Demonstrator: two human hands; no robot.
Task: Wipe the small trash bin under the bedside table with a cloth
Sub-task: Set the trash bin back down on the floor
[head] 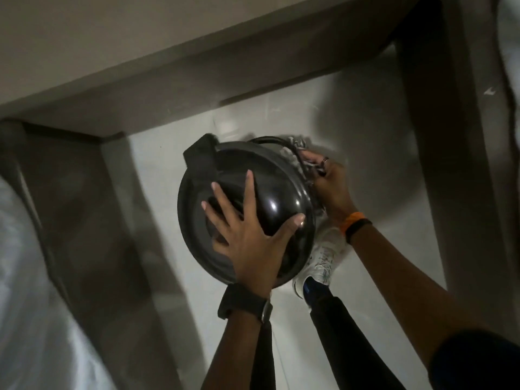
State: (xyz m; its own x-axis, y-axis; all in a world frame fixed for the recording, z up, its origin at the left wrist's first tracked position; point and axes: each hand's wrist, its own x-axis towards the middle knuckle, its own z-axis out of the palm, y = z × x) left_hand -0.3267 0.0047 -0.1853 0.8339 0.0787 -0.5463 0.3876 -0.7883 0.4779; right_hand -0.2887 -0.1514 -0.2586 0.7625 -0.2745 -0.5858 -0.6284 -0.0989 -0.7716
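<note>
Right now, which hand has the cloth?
The right hand, the one with the orange wristband, presses the cloth against the bin's side. The left hand, with the dark watch, lies flat on the black bin lid.

One dark round trash bin (247, 204) with one lid. One pale cloth (302, 156). Two hands: the left hand (250, 235) and the right hand (329, 184). One black watch (244, 304), one orange wristband (350, 220), one black band (358, 228), one white shoe (320, 263).

Dim, murky light; glare on the bin lid (270, 206), blurred, warped edges.
</note>
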